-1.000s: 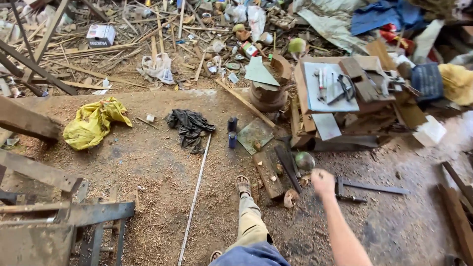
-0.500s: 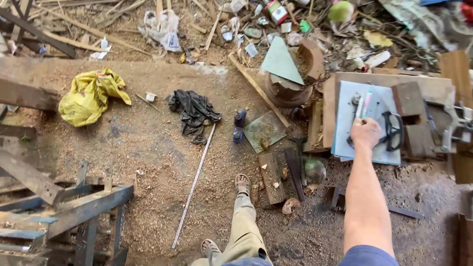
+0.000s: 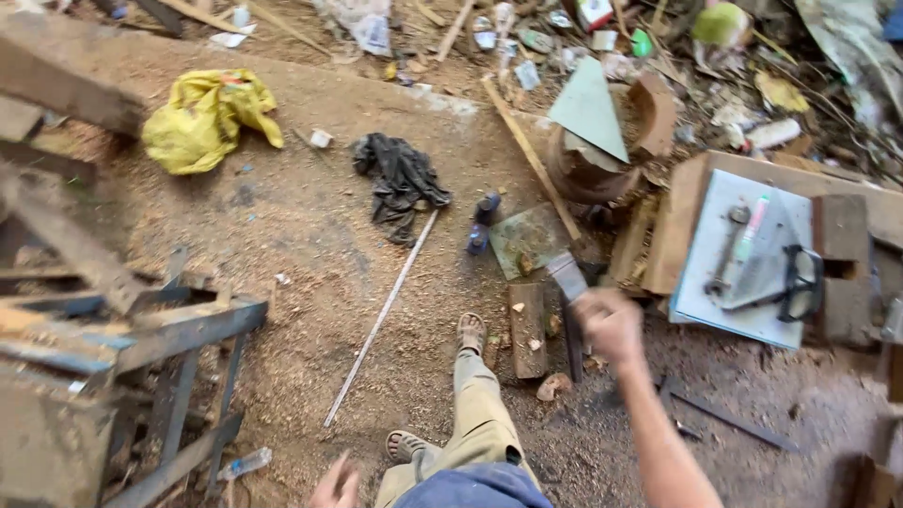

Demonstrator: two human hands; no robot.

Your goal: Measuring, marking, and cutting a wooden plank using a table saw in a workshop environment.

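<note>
- Flat metal blade (image 3: pixel 567 275) is what it's all about here: it sits in the right hand (image 3: pixel 611 325), just left of the grey board (image 3: pixel 701 301) and off its lower corner, up in the air over the floor.
- The fingers of that hand look curled tight round the blade's lower end, with the wide end poking up and away. It's all motion blur though, so I can't tell the exact grip.
- The left hand (image 3: pixel 337 484) is far left of the grey board, at the very bottom edge of the view. It looks loosely open, with nothing in it that I can see.
- On the grey board itself: a spanner (image 3: pixel 726 249), a green and white marker (image 3: pixel 750 235) beside it, and black safety glasses (image 3: pixel 800 277) at the right edge.
- Left of the grey board, past the right hand, a short wooden block (image 3: pixel 527 329) lies on the sawdust floor (image 3: pixel 301 245), with a sandalled foot (image 3: pixel 470 331) just beside it.
- Further left of the board there's a long thin metal rod (image 3: pixel 381 320), a black rag (image 3: pixel 400 179) at its top end, and a yellow bag (image 3: pixel 202 118) well beyond that.
- My read on the step: the blade is in hand and mid-carry between the board and the block, not set on anything yet.
- For the next move I'd want a slower, steadier hand, and the foot kept well off that edge.
</note>
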